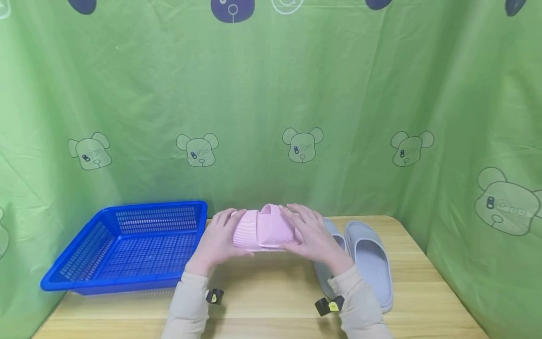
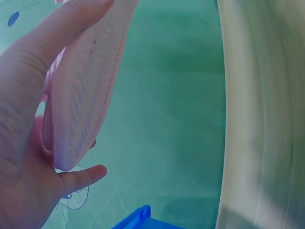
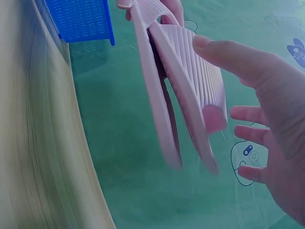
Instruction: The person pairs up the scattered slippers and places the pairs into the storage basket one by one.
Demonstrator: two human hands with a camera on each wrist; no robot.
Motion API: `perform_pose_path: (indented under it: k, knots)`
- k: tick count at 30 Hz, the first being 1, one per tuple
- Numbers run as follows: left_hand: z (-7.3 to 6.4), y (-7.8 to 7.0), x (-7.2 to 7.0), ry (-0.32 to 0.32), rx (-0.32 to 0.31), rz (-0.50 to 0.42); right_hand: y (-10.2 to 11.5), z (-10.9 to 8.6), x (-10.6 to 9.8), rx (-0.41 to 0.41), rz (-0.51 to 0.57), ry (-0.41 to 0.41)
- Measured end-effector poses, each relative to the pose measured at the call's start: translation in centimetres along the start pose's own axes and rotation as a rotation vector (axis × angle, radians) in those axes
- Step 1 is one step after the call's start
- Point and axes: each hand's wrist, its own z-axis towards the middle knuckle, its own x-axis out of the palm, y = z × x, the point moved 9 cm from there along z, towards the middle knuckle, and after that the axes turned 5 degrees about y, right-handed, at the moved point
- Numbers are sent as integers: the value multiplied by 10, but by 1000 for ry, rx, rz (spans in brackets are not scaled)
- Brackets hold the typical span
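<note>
A pair of pink slippers [image 1: 245, 231] with ribbed straps is held up above the wooden table, the two pressed together. My left hand [image 1: 217, 242] grips their left end, its thumb across the patterned sole [image 2: 90, 90] in the left wrist view. At the other end is my right hand [image 1: 315, 238]. In the right wrist view its thumb lies at the edge of a ribbed strap [image 3: 190, 62], while its other fingers [image 3: 252, 133] are spread out, a little apart from the slippers. Two slipper ends hang side by side there with a narrow gap between them.
A blue plastic basket [image 1: 127, 284] with mesh sides stands on the left of the table [image 1: 262, 301]. On the right lies a pair of grey slippers [image 1: 384, 282], partly behind my right forearm. A green curtain [image 1: 254, 94] with bear prints surrounds the table.
</note>
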Motion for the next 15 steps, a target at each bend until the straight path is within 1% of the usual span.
perform_pose_path:
  k: [6, 15]
  knots:
    - [-2, 8, -7, -26, -14, -22, 4, 0, -2, -24, -5, -33]
    - [-5, 21, -17, -29, -49, -10, 13, 2, -1, -49, 6, -22]
